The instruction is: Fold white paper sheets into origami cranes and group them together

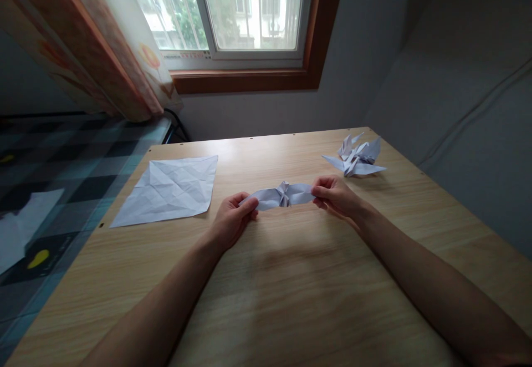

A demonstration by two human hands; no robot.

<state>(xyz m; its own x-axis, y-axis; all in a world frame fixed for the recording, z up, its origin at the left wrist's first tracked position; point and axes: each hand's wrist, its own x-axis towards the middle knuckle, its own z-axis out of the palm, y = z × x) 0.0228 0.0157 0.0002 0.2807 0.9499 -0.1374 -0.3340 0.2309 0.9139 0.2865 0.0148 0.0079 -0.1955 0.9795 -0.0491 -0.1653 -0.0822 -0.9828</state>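
A white paper crane (284,194) is stretched between my two hands, its wings spread out to the sides and its folded body in the middle. My left hand (235,214) pinches the tip of the left wing between thumb and fingers. At the opposite wing tip, my right hand (336,194) is closed in the same kind of pinch. The crane is held just above the wooden table, and the fingers cover both wing ends.
Several folded paper cranes (358,157) sit clustered at the table's far right. A creased white paper sheet (174,189) lies flat on the left of the wooden table (257,300). Beyond the left edge, a bed with a checked cover (83,159) holds more white paper (37,217).
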